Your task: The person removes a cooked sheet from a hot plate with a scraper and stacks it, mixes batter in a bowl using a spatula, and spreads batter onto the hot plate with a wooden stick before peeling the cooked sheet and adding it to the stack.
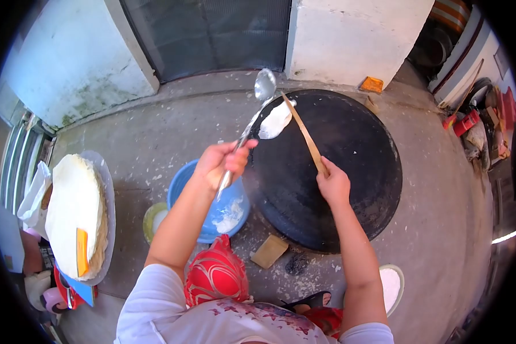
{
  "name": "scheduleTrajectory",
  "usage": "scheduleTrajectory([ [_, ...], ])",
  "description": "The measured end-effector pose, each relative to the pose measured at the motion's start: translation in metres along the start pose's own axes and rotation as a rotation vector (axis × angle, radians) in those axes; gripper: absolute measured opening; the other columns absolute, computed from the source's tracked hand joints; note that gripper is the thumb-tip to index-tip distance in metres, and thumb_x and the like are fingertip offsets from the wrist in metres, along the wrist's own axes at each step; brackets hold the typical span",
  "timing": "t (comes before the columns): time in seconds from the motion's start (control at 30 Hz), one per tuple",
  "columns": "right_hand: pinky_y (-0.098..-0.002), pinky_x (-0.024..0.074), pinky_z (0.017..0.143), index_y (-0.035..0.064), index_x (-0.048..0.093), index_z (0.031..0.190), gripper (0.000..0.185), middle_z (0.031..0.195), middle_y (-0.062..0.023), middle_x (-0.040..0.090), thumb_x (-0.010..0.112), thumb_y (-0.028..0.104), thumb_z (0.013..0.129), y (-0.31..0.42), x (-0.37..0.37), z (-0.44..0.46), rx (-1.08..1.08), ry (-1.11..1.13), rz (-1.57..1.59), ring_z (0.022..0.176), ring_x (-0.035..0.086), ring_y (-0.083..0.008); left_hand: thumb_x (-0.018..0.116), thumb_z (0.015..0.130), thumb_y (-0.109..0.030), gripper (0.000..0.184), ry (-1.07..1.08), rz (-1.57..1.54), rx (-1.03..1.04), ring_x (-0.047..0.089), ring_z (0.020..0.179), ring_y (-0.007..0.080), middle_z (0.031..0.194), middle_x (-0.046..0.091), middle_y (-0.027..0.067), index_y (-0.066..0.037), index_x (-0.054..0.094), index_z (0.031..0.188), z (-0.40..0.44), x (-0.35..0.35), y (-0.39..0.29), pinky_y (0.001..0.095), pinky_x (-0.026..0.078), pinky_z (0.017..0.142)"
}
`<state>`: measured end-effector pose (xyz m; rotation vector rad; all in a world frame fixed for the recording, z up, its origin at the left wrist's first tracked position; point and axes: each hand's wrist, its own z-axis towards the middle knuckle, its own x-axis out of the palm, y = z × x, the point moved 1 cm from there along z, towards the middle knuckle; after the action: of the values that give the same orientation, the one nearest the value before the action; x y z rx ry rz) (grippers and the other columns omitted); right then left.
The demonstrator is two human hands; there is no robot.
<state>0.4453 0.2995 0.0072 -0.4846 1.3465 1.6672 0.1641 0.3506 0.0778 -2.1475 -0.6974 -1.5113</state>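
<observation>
My left hand is closed around the handle of a metal ladle, whose shiny bowl points away from me near the far left edge of a large round black griddle. A patch of white batter shows at that edge, between the ladle and a long wooden spatula. My right hand grips the spatula's near end above the griddle, its tip slanting up and left toward the batter. Below my left forearm stands a blue basin with white residue inside.
A stack of pale flatbreads with an orange-yellow scraper on top stands at left. A green bowl sits beside the basin. A bowl of white powder is at lower right, and a brick lies near the griddle.
</observation>
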Motion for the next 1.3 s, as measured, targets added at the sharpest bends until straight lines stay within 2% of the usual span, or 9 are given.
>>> scheduleTrajectory([
  [0.1,-0.0339,0.0486,0.066,0.0114,0.057,0.114,0.043,0.082,-0.0138,0.063,0.056,0.010,0.071,0.013,-0.001,-0.019,0.491,0.426,0.679,0.074,0.060,-0.0281,0.035,0.092,-0.012,0.030,-0.086,0.023,0.057,0.035,0.045,0.0058,0.065,0.041,0.0020,0.008,0.041,0.114,-0.037,-0.023,0.013,0.0191,0.033,0.036],
  [0.17,-0.0364,0.0485,0.062,0.0129,0.058,0.113,0.043,0.078,-0.0102,0.060,0.057,0.009,0.069,0.015,0.014,-0.043,-0.197,0.124,0.123,0.068,0.058,-0.0271,0.036,0.092,-0.012,0.031,-0.109,0.023,0.083,0.034,0.045,0.0056,0.064,0.040,0.0019,0.008,0.041,0.114,-0.059,-0.044,0.020,0.0189,0.032,0.036],
  [0.23,-0.0377,0.0479,0.059,0.0131,0.056,0.113,0.044,0.075,-0.0082,0.055,0.057,0.010,0.069,0.010,0.013,-0.032,-0.255,0.126,-0.290,0.064,0.056,-0.0263,0.037,0.091,-0.012,0.031,-0.141,-0.035,0.082,0.034,0.047,0.0064,0.064,0.040,0.0016,0.008,0.041,0.114,-0.076,-0.063,0.027,0.0192,0.032,0.037],
  [0.43,-0.0384,0.0482,0.066,0.0124,0.061,0.105,0.035,0.080,-0.0104,0.056,0.056,0.012,0.070,0.008,0.013,-0.027,-0.001,0.064,0.099,0.074,0.059,-0.0290,0.036,0.089,-0.009,0.031,-0.238,-0.252,0.106,0.037,0.049,0.0078,0.067,0.041,0.0026,0.008,0.040,0.114,-0.112,-0.122,0.045,0.0201,0.034,0.040],
  [0.63,-0.0378,0.0482,0.059,0.0107,0.056,0.112,0.042,0.080,-0.0082,0.053,0.058,0.014,0.070,-0.013,0.011,-0.008,-0.149,0.048,-0.460,0.069,0.057,-0.0268,0.036,0.087,-0.010,0.033,-0.322,-0.392,0.186,0.039,0.050,0.0091,0.068,0.044,0.0045,0.009,0.041,0.113,-0.118,-0.152,0.056,0.0210,0.036,0.041],
  [0.77,-0.0405,0.0481,0.070,0.0110,0.060,0.107,0.037,0.082,-0.0114,0.059,0.056,0.013,0.071,-0.003,0.029,-0.024,0.054,-0.073,0.152,0.080,0.059,-0.0294,0.036,0.087,-0.010,0.033,-0.329,-0.379,0.198,0.040,0.050,0.0095,0.068,0.044,0.0048,0.009,0.041,0.113,-0.119,-0.152,0.057,0.0210,0.036,0.041],
  [0.9,-0.0388,0.0484,0.058,0.0136,0.057,0.112,0.040,0.080,-0.0091,0.053,0.055,0.012,0.071,-0.005,0.023,-0.007,-0.097,0.046,-0.450,0.067,0.058,-0.0275,0.036,0.086,-0.009,0.033,-0.334,-0.391,0.190,0.040,0.050,0.0093,0.068,0.044,0.0051,0.009,0.041,0.113,-0.116,-0.158,0.056,0.0207,0.036,0.041],
  [1.03,-0.0386,0.0485,0.067,0.0104,0.059,0.108,0.038,0.082,-0.0115,0.057,0.054,0.011,0.071,-0.020,0.029,0.004,0.069,-0.068,0.043,0.078,0.059,-0.0284,0.036,0.086,-0.009,0.033,-0.335,-0.411,0.189,0.040,0.050,0.0089,0.068,0.044,0.0045,0.009,0.041,0.113,-0.119,-0.163,0.055,0.0206,0.036,0.040],
  [1.3,-0.0368,0.0493,0.065,0.0106,0.056,0.111,0.039,0.086,-0.0095,0.057,0.052,0.008,0.072,-0.006,0.012,0.030,0.129,0.074,-0.426,0.078,0.059,-0.0267,0.035,0.088,-0.012,0.033,-0.394,-0.392,0.203,0.040,0.050,0.0090,0.069,0.044,0.0045,0.009,0.040,0.113,-0.120,-0.166,0.053,0.0202,0.035,0.040],
])
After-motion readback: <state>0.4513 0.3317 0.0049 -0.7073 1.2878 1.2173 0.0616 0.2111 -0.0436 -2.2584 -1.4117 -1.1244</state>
